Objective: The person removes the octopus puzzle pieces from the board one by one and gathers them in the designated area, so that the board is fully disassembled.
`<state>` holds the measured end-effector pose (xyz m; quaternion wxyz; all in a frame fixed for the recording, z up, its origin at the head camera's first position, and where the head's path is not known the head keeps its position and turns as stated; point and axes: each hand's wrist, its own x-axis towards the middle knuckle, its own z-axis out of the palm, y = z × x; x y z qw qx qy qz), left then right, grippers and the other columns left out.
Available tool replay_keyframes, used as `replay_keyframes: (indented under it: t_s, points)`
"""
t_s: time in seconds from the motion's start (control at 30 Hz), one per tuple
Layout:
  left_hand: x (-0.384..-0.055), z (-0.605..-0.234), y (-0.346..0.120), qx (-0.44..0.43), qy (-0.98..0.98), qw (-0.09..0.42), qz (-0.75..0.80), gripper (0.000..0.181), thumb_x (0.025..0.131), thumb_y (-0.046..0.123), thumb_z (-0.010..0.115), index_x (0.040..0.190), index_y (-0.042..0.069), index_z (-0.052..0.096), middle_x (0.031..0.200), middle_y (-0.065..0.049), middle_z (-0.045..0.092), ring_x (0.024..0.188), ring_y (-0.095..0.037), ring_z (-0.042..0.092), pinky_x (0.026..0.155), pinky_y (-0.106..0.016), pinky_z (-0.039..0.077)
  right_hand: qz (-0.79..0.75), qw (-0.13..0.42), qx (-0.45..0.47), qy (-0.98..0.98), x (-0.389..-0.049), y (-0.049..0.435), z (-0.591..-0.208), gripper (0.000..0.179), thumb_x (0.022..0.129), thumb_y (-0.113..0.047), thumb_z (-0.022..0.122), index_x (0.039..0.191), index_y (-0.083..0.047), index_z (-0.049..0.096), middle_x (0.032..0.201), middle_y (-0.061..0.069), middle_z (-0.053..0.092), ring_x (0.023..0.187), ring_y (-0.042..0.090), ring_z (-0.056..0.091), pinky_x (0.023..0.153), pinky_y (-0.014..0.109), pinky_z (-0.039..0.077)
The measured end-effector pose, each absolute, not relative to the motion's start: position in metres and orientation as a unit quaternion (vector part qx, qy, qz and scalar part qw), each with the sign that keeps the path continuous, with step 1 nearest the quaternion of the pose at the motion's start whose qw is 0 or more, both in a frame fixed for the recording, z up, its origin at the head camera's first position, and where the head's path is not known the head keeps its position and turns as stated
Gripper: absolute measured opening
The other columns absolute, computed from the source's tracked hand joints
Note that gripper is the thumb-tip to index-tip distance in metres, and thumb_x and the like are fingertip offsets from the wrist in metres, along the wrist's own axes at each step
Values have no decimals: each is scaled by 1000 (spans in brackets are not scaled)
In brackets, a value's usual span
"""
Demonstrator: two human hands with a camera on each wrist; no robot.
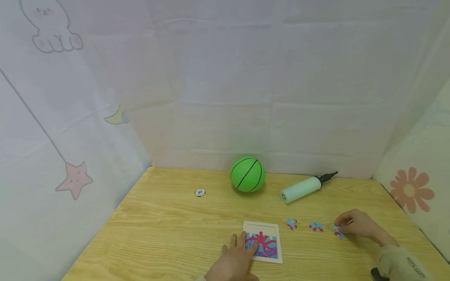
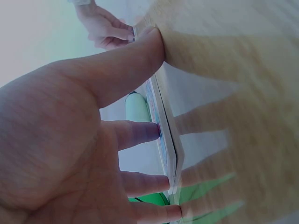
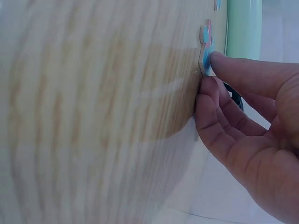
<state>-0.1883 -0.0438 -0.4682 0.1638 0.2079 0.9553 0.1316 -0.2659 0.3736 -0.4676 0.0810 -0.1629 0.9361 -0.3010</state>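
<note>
My left hand rests with spread, straight fingers on the left side of a square puzzle tray. Inside the tray, joined pieces form a pink octopus on blue and purple, and its upper strip shows bare board. In the left wrist view, fingertips press on the tray's edge. Off to the right, my right hand pinches a blue and pink jigsaw piece at the table surface. The right wrist view shows the thumb on the piece's face and curled fingers at its edge.
Two more jigsaw pieces, one nearer the tray and one beside it, lie on the wooden table. Behind them are a green ball, a pale green hand pump and a poker chip. Cloth walls enclose the table.
</note>
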Motion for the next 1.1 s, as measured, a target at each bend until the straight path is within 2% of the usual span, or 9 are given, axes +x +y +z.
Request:
replay_keyframes:
  t_s: [0.33,0.53,0.63,0.83,1.1]
  points:
    - [-187,-465,-45,205,956,163,135,83,70,51,80,141,25,46,149,-17,31,135,-44,31,96,-65,36,-287,62,-127,948,-265,371,-470,13,85,-16,71,94,-7,72,93,4,70,79,10,60,67,28,48]
    - [-185,-465,-47,206,957,154,135,83,69,49,82,139,24,46,147,-18,33,133,-45,33,94,-66,38,-285,29,-206,936,-262,348,-456,17,90,-18,66,97,-4,71,91,0,69,77,2,60,65,25,51]
    - [-183,-465,-47,201,958,153,139,83,69,47,82,139,23,46,146,-19,33,133,-45,34,94,-65,38,-285,13,-240,928,-260,327,-446,16,91,-18,66,96,-4,71,89,-3,68,77,2,60,66,26,52]
    - [-179,-463,-43,183,960,155,146,83,70,45,83,141,20,47,144,-23,35,131,-46,36,94,-64,40,-310,27,-260,914,-262,280,-432,16,91,-20,66,99,-6,70,89,-6,66,74,4,60,64,24,51]
    - [-165,-466,-42,183,971,123,89,75,75,50,75,140,27,48,141,-19,43,126,-45,43,89,-61,44,-356,66,-303,881,-267,218,-425,12,92,-15,65,99,-7,69,84,0,66,58,15,61,52,24,47]
